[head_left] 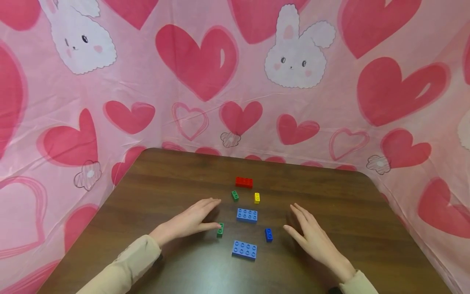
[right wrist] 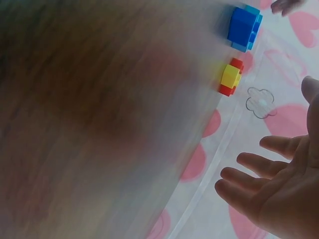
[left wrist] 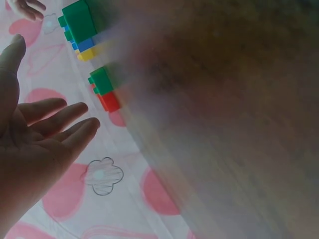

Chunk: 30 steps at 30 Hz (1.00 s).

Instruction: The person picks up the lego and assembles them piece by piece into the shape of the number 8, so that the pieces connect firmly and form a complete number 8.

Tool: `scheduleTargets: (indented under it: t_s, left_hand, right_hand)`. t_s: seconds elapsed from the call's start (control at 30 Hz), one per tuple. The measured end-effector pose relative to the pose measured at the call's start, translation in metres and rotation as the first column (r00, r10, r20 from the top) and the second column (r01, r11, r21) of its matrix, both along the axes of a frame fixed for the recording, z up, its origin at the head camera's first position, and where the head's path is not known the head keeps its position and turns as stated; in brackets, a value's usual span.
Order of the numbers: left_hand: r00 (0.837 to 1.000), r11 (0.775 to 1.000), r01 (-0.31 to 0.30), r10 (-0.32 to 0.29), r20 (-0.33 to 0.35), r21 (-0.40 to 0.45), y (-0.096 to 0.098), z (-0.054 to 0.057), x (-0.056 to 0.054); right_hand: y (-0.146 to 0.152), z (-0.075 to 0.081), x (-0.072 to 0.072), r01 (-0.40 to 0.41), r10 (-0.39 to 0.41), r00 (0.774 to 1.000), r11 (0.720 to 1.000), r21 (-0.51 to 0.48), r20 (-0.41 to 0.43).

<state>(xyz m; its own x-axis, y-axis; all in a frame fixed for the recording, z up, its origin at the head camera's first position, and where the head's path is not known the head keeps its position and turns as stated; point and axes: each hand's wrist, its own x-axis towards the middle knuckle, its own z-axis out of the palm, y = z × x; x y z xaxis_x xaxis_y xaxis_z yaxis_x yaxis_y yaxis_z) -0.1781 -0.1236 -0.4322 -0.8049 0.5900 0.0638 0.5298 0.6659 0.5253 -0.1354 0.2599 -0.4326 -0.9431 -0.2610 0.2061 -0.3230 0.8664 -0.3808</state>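
Beige sleeves (head_left: pixel 123 263) lead to right hand (head_left: pixel 313 239) and left hand (head_left: pixel 191 219), fingers apart, the nearer green brick (head_left: pixel 220 232) pointing lengthwise forward.

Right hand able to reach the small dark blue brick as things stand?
Likely yes: the right hand is empty and beside the small dark blue brick, with nothing between them in the head view.

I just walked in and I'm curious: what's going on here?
Seven toy bricks lie apart on a table, between a person's two open hands. The left hand has its thumb at the nearer green brick; whether it touches is unclear. The right hand is beside the small blue brick. Neither hand grips anything.
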Motion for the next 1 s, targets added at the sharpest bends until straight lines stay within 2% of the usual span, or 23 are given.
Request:
scheduleTargets:
  t_s: [0.67,1.0]
  left_hand:
    - [0.998,0.999,0.043,-0.043,0.037,0.004,0.004,-0.006,0.004]
    - [0.998,0.999,0.053,-0.053,0.022,-0.012,0.006,-0.005,0.005]
  right_hand:
    - [-0.008,-0.005,0.010,-0.048,0.047,0.999,0.996,-0.077,-0.024]
    - [-0.012,-0.004,0.016,-0.096,0.088,0.992,0.991,-0.091,-0.094]
